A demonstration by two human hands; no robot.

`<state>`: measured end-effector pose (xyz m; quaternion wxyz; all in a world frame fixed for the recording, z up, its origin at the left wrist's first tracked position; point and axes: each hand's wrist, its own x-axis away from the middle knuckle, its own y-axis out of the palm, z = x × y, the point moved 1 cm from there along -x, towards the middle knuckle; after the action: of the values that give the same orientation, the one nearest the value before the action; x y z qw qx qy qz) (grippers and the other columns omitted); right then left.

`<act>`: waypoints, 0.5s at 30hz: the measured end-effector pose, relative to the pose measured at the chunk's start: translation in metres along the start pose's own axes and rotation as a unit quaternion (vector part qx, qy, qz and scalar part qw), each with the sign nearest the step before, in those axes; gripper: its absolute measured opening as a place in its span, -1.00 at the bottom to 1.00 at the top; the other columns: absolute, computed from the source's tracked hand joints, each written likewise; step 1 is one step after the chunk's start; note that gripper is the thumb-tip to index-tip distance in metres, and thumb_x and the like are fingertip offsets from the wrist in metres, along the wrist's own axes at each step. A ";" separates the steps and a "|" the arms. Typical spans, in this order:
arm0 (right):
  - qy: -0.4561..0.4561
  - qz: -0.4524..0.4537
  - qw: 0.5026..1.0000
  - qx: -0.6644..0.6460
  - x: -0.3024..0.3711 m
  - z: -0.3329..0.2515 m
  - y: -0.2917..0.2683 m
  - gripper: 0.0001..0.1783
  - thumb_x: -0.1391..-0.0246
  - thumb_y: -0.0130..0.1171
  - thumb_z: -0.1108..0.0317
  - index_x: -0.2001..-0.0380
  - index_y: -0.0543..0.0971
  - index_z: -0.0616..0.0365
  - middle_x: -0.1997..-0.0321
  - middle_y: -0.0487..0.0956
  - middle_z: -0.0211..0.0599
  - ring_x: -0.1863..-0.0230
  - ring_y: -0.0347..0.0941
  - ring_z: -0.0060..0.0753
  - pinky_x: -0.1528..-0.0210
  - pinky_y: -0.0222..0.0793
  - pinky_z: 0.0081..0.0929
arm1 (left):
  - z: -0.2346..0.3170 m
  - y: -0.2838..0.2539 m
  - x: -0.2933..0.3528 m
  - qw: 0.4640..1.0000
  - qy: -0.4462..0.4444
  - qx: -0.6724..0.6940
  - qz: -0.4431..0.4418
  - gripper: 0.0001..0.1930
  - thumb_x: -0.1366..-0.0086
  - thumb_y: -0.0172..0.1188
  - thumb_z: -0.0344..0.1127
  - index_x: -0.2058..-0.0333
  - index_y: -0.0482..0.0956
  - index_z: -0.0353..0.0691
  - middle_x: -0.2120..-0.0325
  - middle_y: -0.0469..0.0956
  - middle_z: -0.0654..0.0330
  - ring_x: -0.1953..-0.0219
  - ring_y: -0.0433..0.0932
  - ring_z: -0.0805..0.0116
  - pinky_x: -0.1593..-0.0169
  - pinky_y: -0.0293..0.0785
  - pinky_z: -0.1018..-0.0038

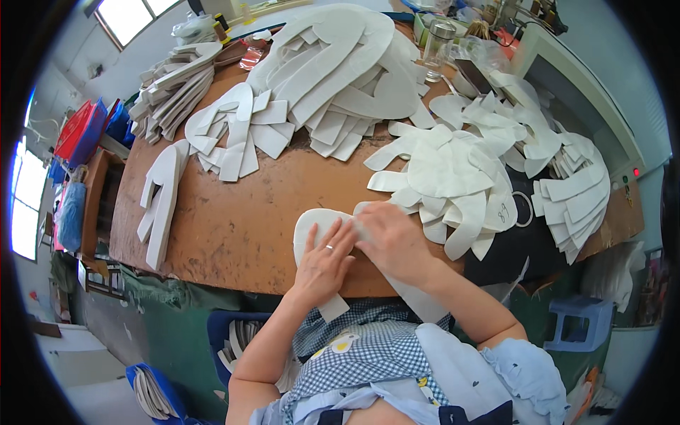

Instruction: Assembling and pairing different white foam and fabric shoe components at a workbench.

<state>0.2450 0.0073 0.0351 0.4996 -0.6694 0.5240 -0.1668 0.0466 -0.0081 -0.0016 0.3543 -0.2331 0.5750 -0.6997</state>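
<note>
A white U-shaped padded piece (pixel 308 227) lies at the table's near edge, one end (pixel 333 309) hanging over it toward my lap. My left hand (pixel 324 258), a ring on one finger, rests flat on this piece with its fingers extended. Just to its right, my right hand (pixel 392 237) is at the other side of the curve, near the left fingertips. Motion smears its fingers, so their grip cannot be made out. Below my right wrist a wide white strip (pixel 418 297) slants down off the table edge; whether it belongs to the same piece is hidden.
A tall heap of white curved pieces (pixel 333 64) stands at the back of the brown table (pixel 262 219). Thinner white pieces (pixel 453 170) pile up at the right, beside black cloth (pixel 496 265). More stacks (pixel 163 198) stand left. A glass jar (pixel 439 46) is at the back.
</note>
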 end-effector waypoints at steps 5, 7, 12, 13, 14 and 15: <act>-0.125 -0.095 0.987 0.023 0.020 0.008 0.042 -0.13 -0.13 0.21 -0.01 -0.35 0.19 0.30 -0.48 0.12 -0.02 -0.52 -0.05 -0.02 -0.49 -0.08 -0.07 | 0.003 0.008 0.001 0.978 -0.180 -0.016 0.107 -0.39 -0.41 -0.03 -0.22 -0.36 0.13 -0.35 -0.40 0.11 -0.03 -0.47 -0.04 0.00 -0.45 -0.20 -0.02; -0.069 -0.172 0.980 0.069 0.031 0.003 0.029 -0.01 -0.19 0.06 -0.18 -0.38 0.08 0.41 -0.55 -0.07 0.06 -0.57 -0.23 0.02 -0.52 -0.21 -0.07 | -0.001 0.013 0.007 0.968 -0.225 0.004 0.108 -0.33 -0.40 0.02 -0.17 -0.36 0.09 -0.41 -0.41 0.06 -0.09 -0.48 -0.10 -0.09 -0.45 -0.21 -0.01; -0.016 -0.195 0.973 0.124 0.074 0.011 -0.002 -0.04 -0.18 0.09 -0.17 -0.34 0.14 0.45 -0.49 0.05 0.16 -0.53 -0.09 0.08 -0.46 -0.04 -0.05 | 0.002 0.011 0.014 0.912 -0.349 0.034 0.213 -0.35 -0.31 0.19 -0.23 -0.26 0.20 -0.41 -0.35 0.10 -0.24 -0.46 -0.12 -0.20 -0.44 -0.15 0.02; -0.015 -0.195 0.973 0.123 0.075 0.013 -0.006 -0.04 -0.18 0.09 -0.17 -0.34 0.14 0.45 -0.49 0.05 0.16 -0.53 -0.09 0.08 -0.46 -0.04 -0.05 | 0.004 0.009 0.016 0.902 -0.369 0.037 0.222 -0.41 -0.29 0.21 -0.27 -0.21 0.26 -0.41 -0.32 0.15 -0.23 -0.45 -0.09 -0.21 -0.43 -0.11 0.02; -0.019 -0.169 0.980 0.101 0.072 0.014 -0.010 -0.09 -0.16 0.14 -0.12 -0.31 0.19 0.42 -0.43 0.15 0.15 -0.48 0.01 0.08 -0.42 0.03 -0.07 | 0.005 0.008 0.017 0.901 -0.370 0.035 0.224 -0.41 -0.29 0.21 -0.27 -0.21 0.26 -0.41 -0.32 0.15 -0.23 -0.45 -0.09 -0.21 -0.43 -0.11 0.02; -0.024 -0.143 0.986 0.077 0.070 0.014 -0.013 -0.14 -0.13 0.19 -0.08 -0.27 0.25 0.39 -0.37 0.25 0.14 -0.42 0.12 0.08 -0.38 0.10 -0.09 | 0.005 0.006 0.020 0.896 -0.367 0.062 0.241 -0.45 -0.24 0.25 -0.33 -0.15 0.29 -0.41 -0.28 0.21 -0.21 -0.43 -0.04 -0.21 -0.41 -0.04 0.02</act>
<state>0.2896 -0.0469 0.0190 0.5330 -0.7007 0.3965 -0.2603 0.0392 -0.0269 -0.0081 0.7115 -0.3052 0.3980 -0.4921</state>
